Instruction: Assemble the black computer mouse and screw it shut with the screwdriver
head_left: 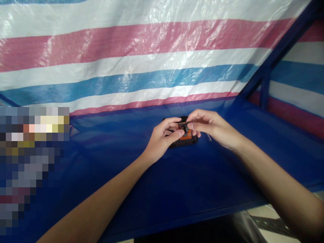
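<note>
A black device (186, 142) with an orange inner part (187, 135) lies on the blue surface, partly covered by both hands. My left hand (165, 135) is at its left side, thumb and fingers curled round a small dark piece (185, 127) above the orange part. From the right, my right hand (206, 125) pinches at the same small piece with thumb and forefinger. A thin strip runs between the fingertips of both hands. The exact shape of the small piece is too small to tell.
A blue-covered table (162, 189) spreads under the hands. Behind it hangs a striped plastic sheet (141, 40), with a dark blue frame bar (275, 50) at the right. Thin pale sticks or wires (209, 137) lie right of the device. The left edge is pixelated.
</note>
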Demonstrator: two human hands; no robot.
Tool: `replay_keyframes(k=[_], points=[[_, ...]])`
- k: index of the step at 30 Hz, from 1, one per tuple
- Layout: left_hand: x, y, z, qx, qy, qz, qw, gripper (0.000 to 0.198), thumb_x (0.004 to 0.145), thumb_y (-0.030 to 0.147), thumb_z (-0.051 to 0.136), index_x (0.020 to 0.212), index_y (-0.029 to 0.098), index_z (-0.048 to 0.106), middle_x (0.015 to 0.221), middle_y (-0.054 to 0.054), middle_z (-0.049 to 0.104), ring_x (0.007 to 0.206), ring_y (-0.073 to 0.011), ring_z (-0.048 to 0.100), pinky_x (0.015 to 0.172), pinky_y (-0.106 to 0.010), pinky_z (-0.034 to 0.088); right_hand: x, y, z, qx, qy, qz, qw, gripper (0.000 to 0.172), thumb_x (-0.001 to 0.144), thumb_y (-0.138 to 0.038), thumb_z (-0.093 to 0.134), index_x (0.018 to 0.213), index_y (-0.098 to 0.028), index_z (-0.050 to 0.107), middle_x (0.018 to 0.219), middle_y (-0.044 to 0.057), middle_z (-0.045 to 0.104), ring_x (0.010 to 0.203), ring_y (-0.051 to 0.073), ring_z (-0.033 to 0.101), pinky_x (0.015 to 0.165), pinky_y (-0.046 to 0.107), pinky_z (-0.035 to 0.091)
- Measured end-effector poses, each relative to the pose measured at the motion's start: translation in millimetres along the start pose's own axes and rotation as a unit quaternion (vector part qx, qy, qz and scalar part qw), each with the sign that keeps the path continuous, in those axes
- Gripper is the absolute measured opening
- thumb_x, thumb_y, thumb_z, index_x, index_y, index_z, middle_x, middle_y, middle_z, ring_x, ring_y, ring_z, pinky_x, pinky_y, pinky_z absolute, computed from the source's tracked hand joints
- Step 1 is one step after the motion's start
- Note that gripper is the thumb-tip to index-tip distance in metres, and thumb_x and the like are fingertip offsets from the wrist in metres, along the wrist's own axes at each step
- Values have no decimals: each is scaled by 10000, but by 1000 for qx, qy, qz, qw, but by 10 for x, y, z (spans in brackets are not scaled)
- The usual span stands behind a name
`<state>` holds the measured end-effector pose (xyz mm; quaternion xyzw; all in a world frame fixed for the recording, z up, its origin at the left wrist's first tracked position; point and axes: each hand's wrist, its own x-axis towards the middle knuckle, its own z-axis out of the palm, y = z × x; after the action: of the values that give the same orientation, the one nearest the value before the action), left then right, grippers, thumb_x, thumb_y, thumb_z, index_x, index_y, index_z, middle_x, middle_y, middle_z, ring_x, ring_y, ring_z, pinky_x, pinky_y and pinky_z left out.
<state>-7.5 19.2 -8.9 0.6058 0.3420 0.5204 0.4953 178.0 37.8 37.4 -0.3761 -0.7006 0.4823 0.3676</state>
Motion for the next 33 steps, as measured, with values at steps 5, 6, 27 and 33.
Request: replay_keyframes(k=[5, 6, 27, 33], points=[[-27, -1, 5, 27, -51, 36, 998, 543, 719, 172, 684, 1232, 246, 521, 987, -30, 675, 887, -156, 615, 756, -263, 446, 8, 6, -25, 135, 17, 46, 990, 113, 745, -227, 668, 808, -161, 600, 602, -19, 591, 478, 82, 541, 467, 202, 459], [-34, -2, 6, 46, -50, 45, 997, 557, 727, 159, 670, 1252, 255, 509, 1019, -32, 670, 908, -157, 612, 767, -263, 447, 10, 5, -27, 154, 17, 61, 986, 116, 737, -221, 671, 807, -161, 600, 594, -20, 587, 468, 83, 540, 457, 202, 463], [-57, 25, -12, 282, 58, 175, 941, 121, 876, 296, 531, 889, 194, 594, 919, -29, 638, 842, -138, 579, 773, -267, 440, 6, 35, 47, 124, -20, 117, 985, 122, 790, -283, 614, 823, -170, 579, 550, -8, 616, 449, 101, 556, 461, 208, 458], [-31, 1, -18, 230, 76, 96, 965, 163, 850, 332, 561, 771, 190, 575, 786, 7, 636, 732, -127, 573, 730, -260, 438, 23, 17, 48, 53, 4, 42, 998, 131, 829, -309, 578, 848, -180, 574, 598, -9, 605, 544, 121, 587, 511, 229, 476]])
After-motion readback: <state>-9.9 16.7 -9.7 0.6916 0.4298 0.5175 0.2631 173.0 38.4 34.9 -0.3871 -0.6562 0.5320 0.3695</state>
